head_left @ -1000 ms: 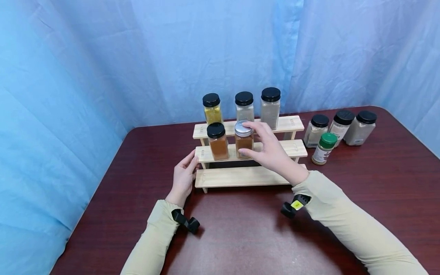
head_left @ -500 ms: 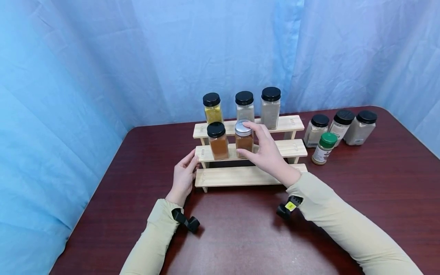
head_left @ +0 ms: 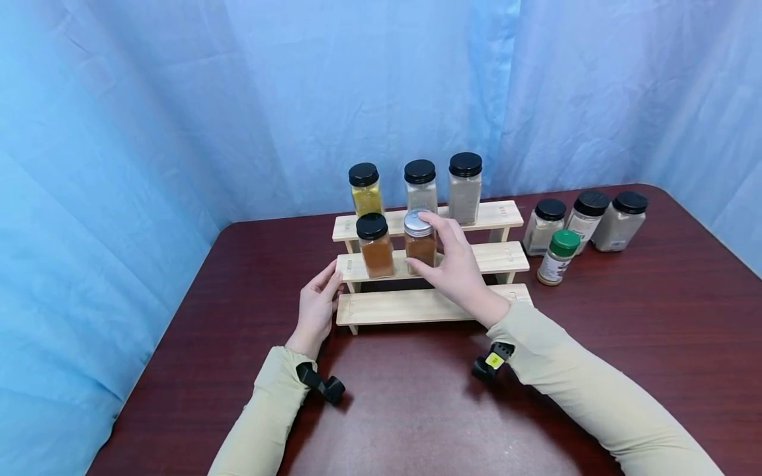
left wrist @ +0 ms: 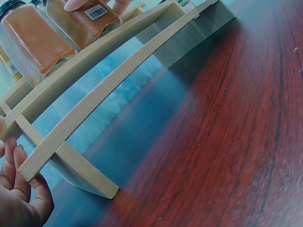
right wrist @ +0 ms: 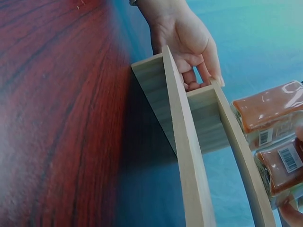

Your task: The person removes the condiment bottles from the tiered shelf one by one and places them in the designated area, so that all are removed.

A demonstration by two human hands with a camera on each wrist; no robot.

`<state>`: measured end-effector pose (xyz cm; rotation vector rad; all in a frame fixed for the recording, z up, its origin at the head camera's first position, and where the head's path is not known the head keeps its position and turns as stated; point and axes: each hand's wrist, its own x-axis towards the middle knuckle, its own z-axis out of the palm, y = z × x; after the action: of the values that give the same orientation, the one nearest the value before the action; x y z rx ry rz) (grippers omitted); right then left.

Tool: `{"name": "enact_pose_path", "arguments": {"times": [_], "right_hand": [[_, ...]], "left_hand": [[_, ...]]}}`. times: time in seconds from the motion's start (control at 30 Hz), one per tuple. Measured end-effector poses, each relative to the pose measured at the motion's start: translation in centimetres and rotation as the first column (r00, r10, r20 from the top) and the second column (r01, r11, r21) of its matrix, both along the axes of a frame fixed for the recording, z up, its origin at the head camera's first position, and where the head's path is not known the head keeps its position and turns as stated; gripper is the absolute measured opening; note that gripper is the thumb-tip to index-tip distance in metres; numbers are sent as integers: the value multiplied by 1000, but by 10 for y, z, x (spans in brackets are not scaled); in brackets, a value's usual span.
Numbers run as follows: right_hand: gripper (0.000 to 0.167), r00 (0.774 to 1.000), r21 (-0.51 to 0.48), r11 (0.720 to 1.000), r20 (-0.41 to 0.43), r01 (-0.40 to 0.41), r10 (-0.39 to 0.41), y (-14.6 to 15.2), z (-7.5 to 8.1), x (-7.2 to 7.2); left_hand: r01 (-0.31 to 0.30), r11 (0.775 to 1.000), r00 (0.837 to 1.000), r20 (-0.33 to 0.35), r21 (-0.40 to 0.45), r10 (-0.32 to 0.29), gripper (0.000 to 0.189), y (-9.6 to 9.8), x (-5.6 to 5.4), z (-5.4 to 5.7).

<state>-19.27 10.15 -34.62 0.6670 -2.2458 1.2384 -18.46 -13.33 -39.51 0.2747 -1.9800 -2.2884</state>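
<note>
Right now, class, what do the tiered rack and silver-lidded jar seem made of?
Tiered rack: probably wood, pale and matt, with faint grain. Silver-lidded jar: glass or clear plastic, see-through with glossy highlights; its lid possibly metal, given the grey sheen.

Pale blue, slightly shiny hanging cloth [head_left: 333,79] encloses the space at the back and on both sides, falling in soft vertical folds. On the left it turns a brighter cyan; toward the back and right it shades into lavender blue, with one lighter vertical streak right of the middle. Before it stands a broad, dark reddish-brown counter [head_left: 238,304] with a wood-grain surface and rounded far corners, its far edge close to the cloth. A whitish, diffuse sheen of light [head_left: 428,423] lies across the near middle. In both wrist views the counter looks redder, streaked with dark grain lines.
</note>
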Motion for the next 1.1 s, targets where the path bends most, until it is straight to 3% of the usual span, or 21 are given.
{"name": "enact_pose_path", "arguments": {"times": [0.63, 1.1], "right_hand": [[65, 987, -74, 996, -158, -47, 35, -2, -11, 6], [75, 997, -140, 989, -69, -48, 39, 7, -9, 14]], "left_hand": [[7, 1000, 1000, 2, 10, -7, 40, 0, 1, 1], [-3, 1000, 1000, -7, 24, 3, 40, 1, 0, 1]]}}
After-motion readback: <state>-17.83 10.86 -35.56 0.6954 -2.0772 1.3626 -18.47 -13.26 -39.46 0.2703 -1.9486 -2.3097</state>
